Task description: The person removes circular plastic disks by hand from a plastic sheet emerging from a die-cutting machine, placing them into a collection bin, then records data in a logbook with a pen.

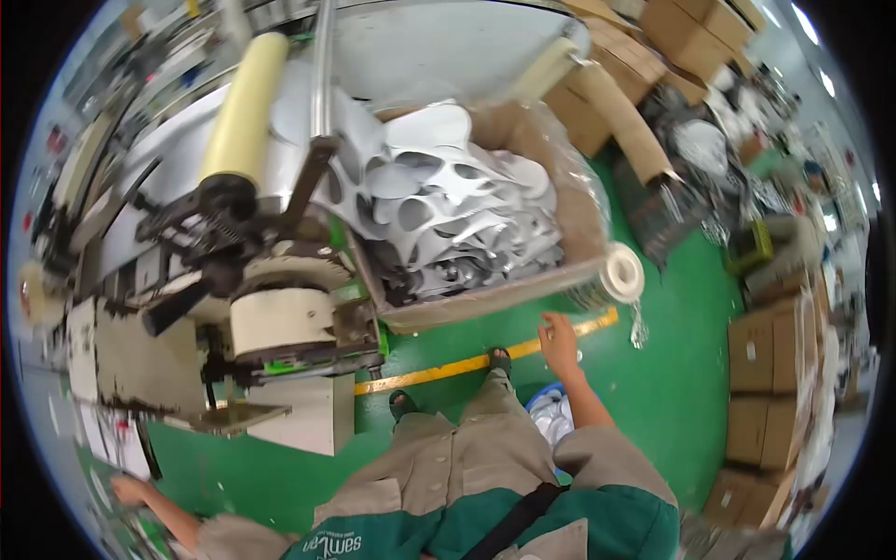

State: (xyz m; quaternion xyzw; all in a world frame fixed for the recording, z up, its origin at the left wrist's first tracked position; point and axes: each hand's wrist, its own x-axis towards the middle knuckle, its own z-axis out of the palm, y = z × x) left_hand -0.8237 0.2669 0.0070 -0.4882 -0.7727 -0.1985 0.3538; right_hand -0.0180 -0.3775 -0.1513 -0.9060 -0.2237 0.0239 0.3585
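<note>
Pale yellow cylindrical roller (245, 107) lies across the top of a dark, worn metal machine (201, 224). A bare steel rod (322, 65) runs just beside the roller. Cream round drum (282, 320) sits low on the machine's front, above a white box-shaped base (313, 415).

Right of the machine is a large brown cardboard box lined with clear plastic film (579, 224), heaped with white sheet scrap full of round punched holes (448, 205).

The green painted floor (672, 373) carries a yellow stripe (439, 371) along the box front. Long brown cardboard tube (630, 117) lies behind the box. Stacked brown cardboard cartons (770, 392) stand at far right, more cartons (691, 28) at top; detail there is blurred.
</note>
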